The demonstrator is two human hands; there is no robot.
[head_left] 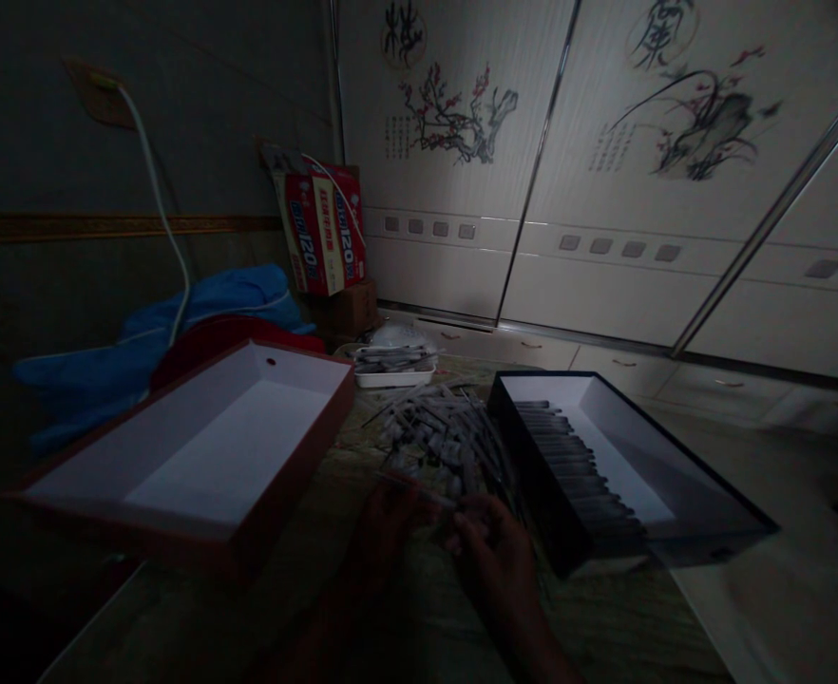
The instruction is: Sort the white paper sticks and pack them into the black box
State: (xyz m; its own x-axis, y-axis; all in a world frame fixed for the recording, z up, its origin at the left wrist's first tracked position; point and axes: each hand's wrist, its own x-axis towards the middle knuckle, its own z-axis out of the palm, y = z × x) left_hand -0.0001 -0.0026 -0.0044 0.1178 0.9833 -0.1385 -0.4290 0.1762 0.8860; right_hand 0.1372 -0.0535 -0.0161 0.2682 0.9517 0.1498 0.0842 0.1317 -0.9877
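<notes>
**Loose Sticks Between Two Boxes**

Red box (276, 456): standing left of the stick pile (440, 427). Left hand (383, 541), curled, and right hand (494, 560), half-closed: reaching its near edge, one stick (419, 489) between them, grip too dark to tell. Black box (533, 475): holding parallel-laid sticks (561, 456) right of the pile.

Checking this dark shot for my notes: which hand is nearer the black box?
Right. The right hand sits just left of the black box; the left hand is farther left, beyond the right hand.
</notes>
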